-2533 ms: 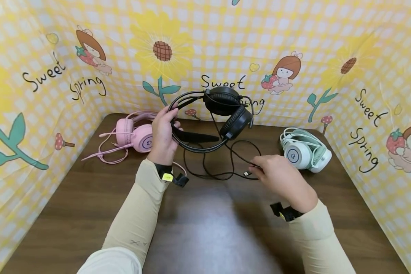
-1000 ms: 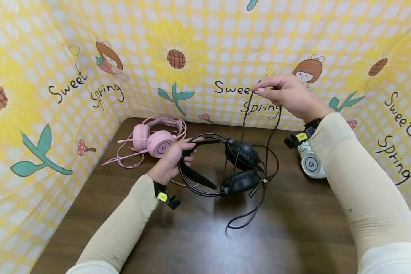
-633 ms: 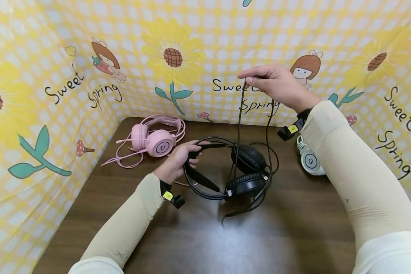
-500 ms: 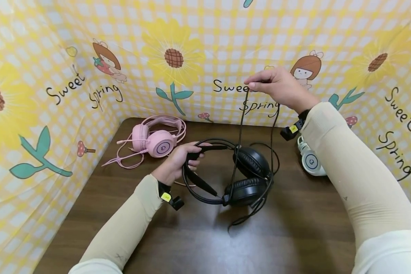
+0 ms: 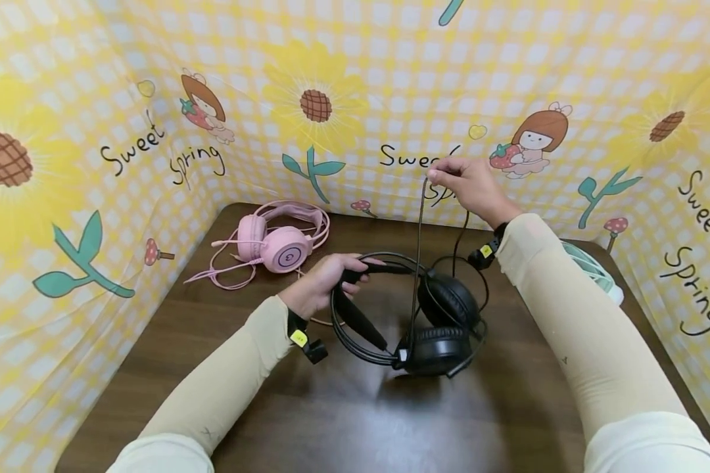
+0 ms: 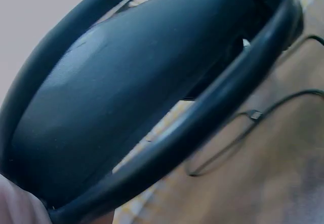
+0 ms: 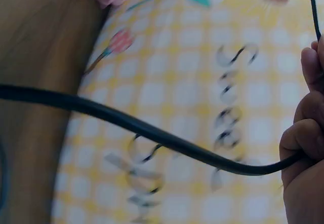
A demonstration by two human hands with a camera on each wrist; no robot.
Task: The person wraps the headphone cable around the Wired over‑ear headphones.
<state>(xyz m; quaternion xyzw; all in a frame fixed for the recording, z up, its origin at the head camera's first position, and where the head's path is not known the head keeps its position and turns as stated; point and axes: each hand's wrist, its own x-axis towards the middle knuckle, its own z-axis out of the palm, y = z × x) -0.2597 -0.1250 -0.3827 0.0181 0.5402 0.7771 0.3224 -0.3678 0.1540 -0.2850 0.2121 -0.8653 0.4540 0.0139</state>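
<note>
Left hand [image 5: 325,279] has the black headset [image 5: 446,302] by the top of its band [image 5: 361,322], thumb and fingers curled round it. The headset sits to the right of that hand, both cups [image 5: 436,351] pointing away from it and lying below the other hand. Can't tell if the near cup touches the table [image 5: 343,420] or hangs just over it. Mic [image 5: 460,366] pokes out by the near cup, on the side away from the left hand.

Right hand [image 5: 470,187] is up higher and farther out, pinching the black cable [image 5: 418,243] between thumb and fingertips. One stretch drops from the fingertips to the headset, and another hangs from the lower side of the same hand. The right wrist view shows the cable going in under those curled fingers.

Pink headset [image 5: 286,249] is on the table just beyond the left hand and a bit left of it, with its own thin cord bunched up around it. Green headset [image 5: 594,269] is right of the right hand and lower down, partly hidden by that arm's sleeve [image 5: 574,341].

Yellow checked cloth [image 5: 390,92] goes up behind both hands, with sunflowers and "Sweet Spring" printed on it.
</note>
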